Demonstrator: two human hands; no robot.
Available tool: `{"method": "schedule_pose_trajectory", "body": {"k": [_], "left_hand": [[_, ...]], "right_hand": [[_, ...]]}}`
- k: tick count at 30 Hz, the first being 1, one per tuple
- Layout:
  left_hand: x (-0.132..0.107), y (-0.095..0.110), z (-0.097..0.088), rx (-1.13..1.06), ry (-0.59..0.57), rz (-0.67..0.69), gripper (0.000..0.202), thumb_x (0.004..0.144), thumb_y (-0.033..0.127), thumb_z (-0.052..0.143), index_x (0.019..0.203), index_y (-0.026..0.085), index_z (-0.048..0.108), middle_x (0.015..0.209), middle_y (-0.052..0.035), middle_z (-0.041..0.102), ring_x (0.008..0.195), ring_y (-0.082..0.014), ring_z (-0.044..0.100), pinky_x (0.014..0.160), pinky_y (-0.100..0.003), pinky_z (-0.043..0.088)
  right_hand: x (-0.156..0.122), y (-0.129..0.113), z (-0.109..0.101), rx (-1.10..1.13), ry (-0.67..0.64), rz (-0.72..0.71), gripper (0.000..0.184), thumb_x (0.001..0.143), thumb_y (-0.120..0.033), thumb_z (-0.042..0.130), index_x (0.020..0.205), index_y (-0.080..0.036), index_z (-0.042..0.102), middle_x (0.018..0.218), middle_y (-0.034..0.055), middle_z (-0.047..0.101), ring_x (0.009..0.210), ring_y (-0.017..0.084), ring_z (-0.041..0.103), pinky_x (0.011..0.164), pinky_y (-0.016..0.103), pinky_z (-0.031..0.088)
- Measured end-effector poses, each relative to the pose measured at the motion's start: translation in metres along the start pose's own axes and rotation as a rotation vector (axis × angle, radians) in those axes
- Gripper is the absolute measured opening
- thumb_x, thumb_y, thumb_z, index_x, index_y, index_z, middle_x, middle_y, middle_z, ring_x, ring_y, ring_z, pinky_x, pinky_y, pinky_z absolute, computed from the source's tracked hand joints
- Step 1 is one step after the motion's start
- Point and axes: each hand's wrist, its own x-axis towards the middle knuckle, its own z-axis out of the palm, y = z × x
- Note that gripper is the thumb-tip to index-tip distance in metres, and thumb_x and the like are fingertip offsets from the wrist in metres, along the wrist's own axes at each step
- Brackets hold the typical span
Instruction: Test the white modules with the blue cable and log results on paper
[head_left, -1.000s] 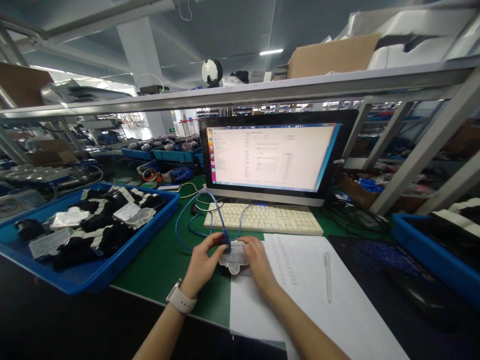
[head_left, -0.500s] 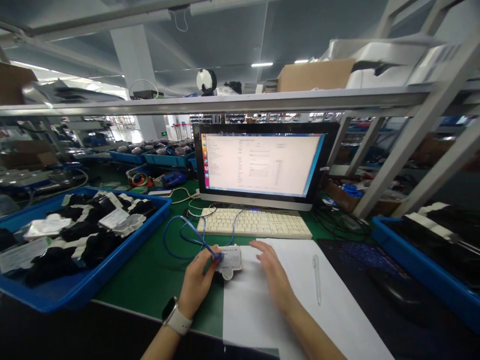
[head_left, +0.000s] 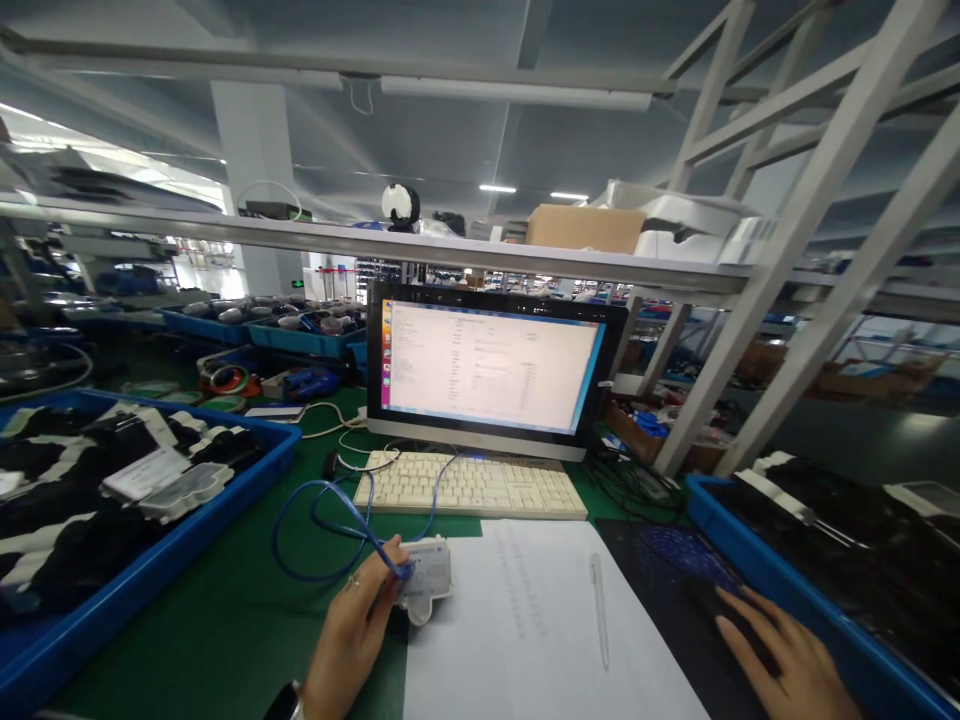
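Note:
My left hand [head_left: 358, 610] is closed around the plug end of a blue cable [head_left: 289, 572], at the left side of a small whitish plastic device [head_left: 430, 577] with a printed label. The device is over the left edge of a white paper sheet [head_left: 517, 640]. The cable loops back over the green table toward the keyboard. Over on the right, my right hand [head_left: 787, 650] has its fingers stretched and apart, close to a dark mouse [head_left: 705, 603] on a black mouse pad [head_left: 637, 560]. Whether it touches the mouse is hard to tell.
A lit monitor [head_left: 487, 370] stands behind a cream keyboard [head_left: 472, 484]. A white pen [head_left: 600, 610] lies on the paper. Blue bins [head_left: 277, 460] with dark and white parts flank the table, one more at right [head_left: 701, 500]. A shelf [head_left: 465, 250] runs above.
My right hand has moved from beside the device to the mouse area at right. My left hand keeps its hold on the cable. The view has tilted up and turned right.

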Motion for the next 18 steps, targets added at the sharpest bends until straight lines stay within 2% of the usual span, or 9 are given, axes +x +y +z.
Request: {"method": "schedule_pose_trajectory", "body": {"k": [4,8,11,18], "left_hand": [[-0.001,-0.001,0.000,0.001,-0.005,-0.005,0.026,0.090,0.021,0.046,0.114,0.020,0.056,0.116,-0.0089,0.064,0.106,-0.0201,0.061,0.093,-0.029,0.048],[0.000,-0.002,0.000,-0.005,0.026,0.018,0.024,0.090,0.020,0.047,0.111,0.020,0.057,0.114,-0.0080,0.066,0.105,-0.0178,0.062,0.092,-0.024,0.047],[0.002,-0.001,0.000,-0.015,0.028,0.036,0.023,0.089,0.019,0.047,0.110,0.020,0.058,0.114,-0.0078,0.065,0.106,-0.0175,0.061,0.092,-0.023,0.046],[0.003,0.002,-0.001,-0.008,0.024,0.028,0.024,0.089,0.017,0.047,0.111,0.019,0.057,0.113,-0.0085,0.066,0.106,-0.0170,0.061,0.093,-0.023,0.045]], "right_hand": [[-0.010,0.009,0.017,-0.053,-0.003,-0.017,0.054,0.080,-0.058,0.040,0.110,-0.021,0.065,0.117,0.0124,0.058,0.112,0.034,0.052,0.094,0.052,0.044],[-0.011,0.016,0.026,-0.042,-0.069,-0.023,0.053,0.080,-0.056,0.041,0.115,-0.024,0.064,0.124,0.0101,0.057,0.113,0.033,0.053,0.093,0.051,0.047],[-0.011,0.020,0.027,-0.011,-0.115,-0.013,0.050,0.082,-0.052,0.040,0.116,-0.024,0.063,0.124,0.0096,0.058,0.111,0.031,0.056,0.091,0.048,0.050],[-0.012,0.019,0.024,-0.007,-0.127,-0.022,0.051,0.084,-0.050,0.037,0.118,-0.022,0.063,0.124,0.0116,0.057,0.110,0.032,0.057,0.090,0.048,0.050]]}}
